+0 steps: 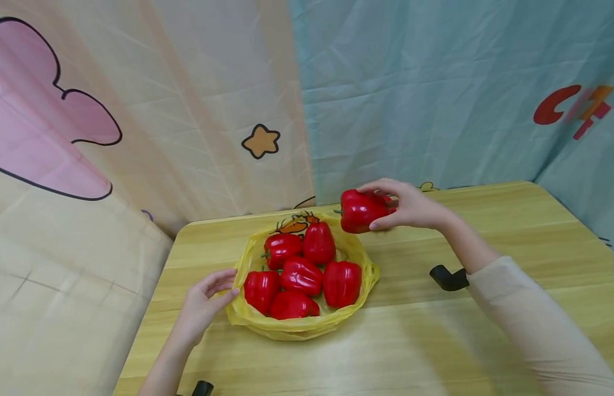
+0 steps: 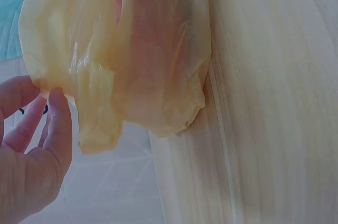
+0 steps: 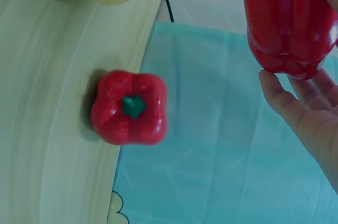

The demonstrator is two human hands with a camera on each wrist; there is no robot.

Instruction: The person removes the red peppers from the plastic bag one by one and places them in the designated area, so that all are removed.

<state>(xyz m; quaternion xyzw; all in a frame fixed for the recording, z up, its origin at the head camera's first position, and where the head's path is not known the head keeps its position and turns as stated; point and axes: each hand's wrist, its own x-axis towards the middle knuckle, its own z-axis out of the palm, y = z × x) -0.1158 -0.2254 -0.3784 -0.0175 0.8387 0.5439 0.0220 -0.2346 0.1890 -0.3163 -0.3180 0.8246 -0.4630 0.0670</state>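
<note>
A yellow plastic bag (image 1: 292, 330) stands on the table with its mouth spread wide and several red bell peppers (image 1: 301, 276) inside. At its left rim my left hand (image 1: 203, 305) pinches the film between thumb and fingers, and in the left wrist view the fingertips (image 2: 57, 97) meet at the bag's edge. My right hand (image 1: 408, 206) grips another red bell pepper (image 1: 358, 212) from its blunt end, above the table just right of the bag's back rim. The green stem of that pepper points left, toward the bag.
One more red bell pepper (image 3: 129, 108) lies on the table, mostly hidden behind my right hand in the head view. The wooden table (image 1: 411, 341) ends at a printed curtain (image 1: 228, 110) along the back. Black fittings (image 1: 448, 278) show at both wrists.
</note>
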